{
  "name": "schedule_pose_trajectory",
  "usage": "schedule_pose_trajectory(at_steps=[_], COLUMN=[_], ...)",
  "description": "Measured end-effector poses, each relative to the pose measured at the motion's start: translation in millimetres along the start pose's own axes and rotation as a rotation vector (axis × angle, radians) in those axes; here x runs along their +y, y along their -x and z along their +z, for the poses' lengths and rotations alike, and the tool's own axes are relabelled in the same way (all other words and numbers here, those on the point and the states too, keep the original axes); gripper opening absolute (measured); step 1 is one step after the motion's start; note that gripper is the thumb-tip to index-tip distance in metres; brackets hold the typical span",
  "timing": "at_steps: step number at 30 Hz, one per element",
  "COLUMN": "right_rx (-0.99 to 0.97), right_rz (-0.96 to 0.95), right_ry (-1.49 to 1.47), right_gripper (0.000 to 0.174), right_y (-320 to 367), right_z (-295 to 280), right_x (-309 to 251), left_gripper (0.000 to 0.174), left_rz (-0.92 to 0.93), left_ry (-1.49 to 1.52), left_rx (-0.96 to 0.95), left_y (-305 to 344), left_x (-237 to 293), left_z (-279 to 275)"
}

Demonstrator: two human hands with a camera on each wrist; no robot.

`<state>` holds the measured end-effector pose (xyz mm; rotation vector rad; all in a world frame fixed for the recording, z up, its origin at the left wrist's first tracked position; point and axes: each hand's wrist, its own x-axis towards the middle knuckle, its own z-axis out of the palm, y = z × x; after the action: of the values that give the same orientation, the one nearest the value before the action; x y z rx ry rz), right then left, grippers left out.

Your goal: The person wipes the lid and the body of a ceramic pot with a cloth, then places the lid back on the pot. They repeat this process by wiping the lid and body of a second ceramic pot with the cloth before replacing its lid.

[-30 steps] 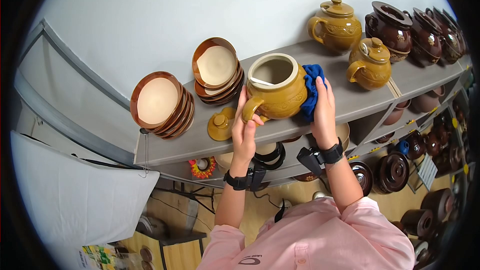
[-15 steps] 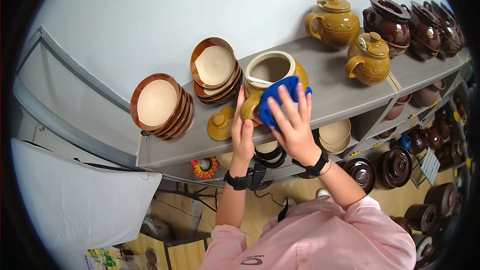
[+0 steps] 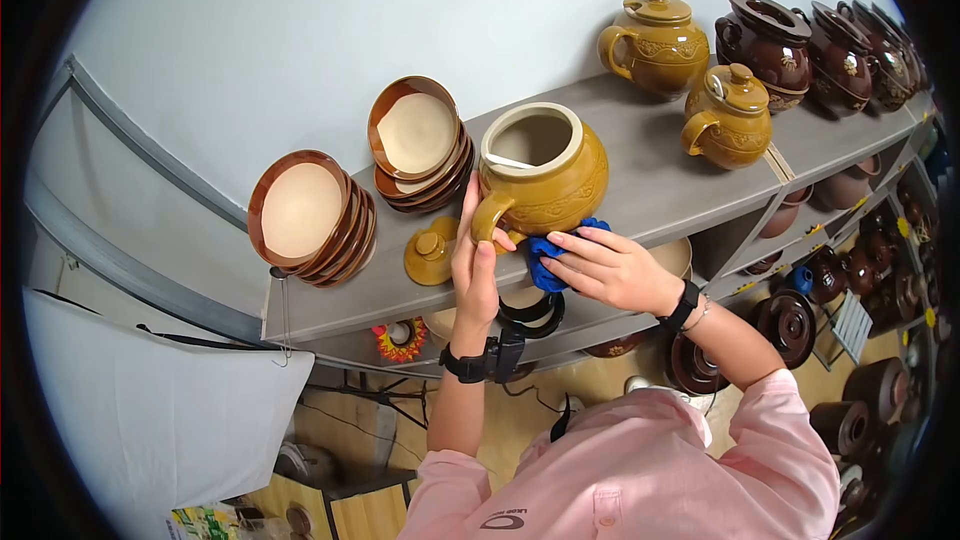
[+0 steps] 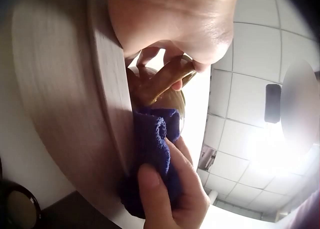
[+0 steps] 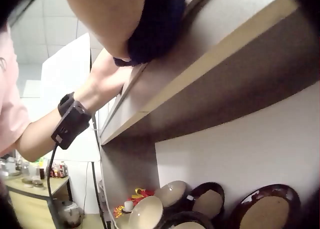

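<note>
An ochre glazed ceramic jar (image 3: 565, 185) with a pale rim stands lidless on the grey shelf, a white spoon handle (image 3: 510, 162) leaning in its mouth. My left hand (image 3: 478, 270) grips it at the looped handle (image 3: 490, 215). Low on the jar's front, my right hand (image 3: 620, 275) holds a bunched blue cloth (image 3: 545, 268) against the belly near the shelf edge. In the left wrist view, thumb and fingers pinch the cloth (image 4: 150, 134) below the jar handle (image 4: 165, 81). The ochre lid (image 3: 430, 252) lies left of my left hand.
Stacks of brown-rimmed bowls (image 3: 300, 210) stand to the left. Two lidded ochre jars (image 3: 735, 120) and several dark brown pots (image 3: 765, 50) line the right. Bowls (image 5: 147, 214) sit on the level below the shelf top (image 3: 650, 165). A white wall rises behind.
My right hand has brought the blue cloth from the jar's right side across its front and down to the lower belly. The left hand keeps hold of the handle.
</note>
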<state>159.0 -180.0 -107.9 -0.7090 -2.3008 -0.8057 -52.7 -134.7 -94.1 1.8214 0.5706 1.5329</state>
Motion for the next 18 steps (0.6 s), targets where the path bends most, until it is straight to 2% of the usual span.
schedule_pose_trajectory(at_steps=[3, 4, 10, 18], right_rx=[0.093, 0.136, 0.117, 0.100], right_rz=[0.128, 0.154, 0.282, 0.434], right_ry=[-0.055, -0.060, -0.091, -0.075], right_gripper=[0.035, 0.040, 0.050, 0.048], right_y=[1.4, -3.0, -7.1, 9.0], right_z=[8.4, 9.7, 9.5, 1.7], right_x=[-11.4, -14.1, -23.7, -20.6], left_gripper=[0.055, 0.055, 0.057, 0.060], left_rz=[0.009, 0.013, 0.000, 0.017], left_ry=[0.010, 0.010, 0.002, -0.020], left_rx=[-0.008, -0.012, -0.011, -0.016], left_y=[0.4, 0.3, 1.4, 0.7], left_x=[-4.4, -5.2, -3.9, -4.8], left_z=[-2.3, -3.2, -3.3, -4.0])
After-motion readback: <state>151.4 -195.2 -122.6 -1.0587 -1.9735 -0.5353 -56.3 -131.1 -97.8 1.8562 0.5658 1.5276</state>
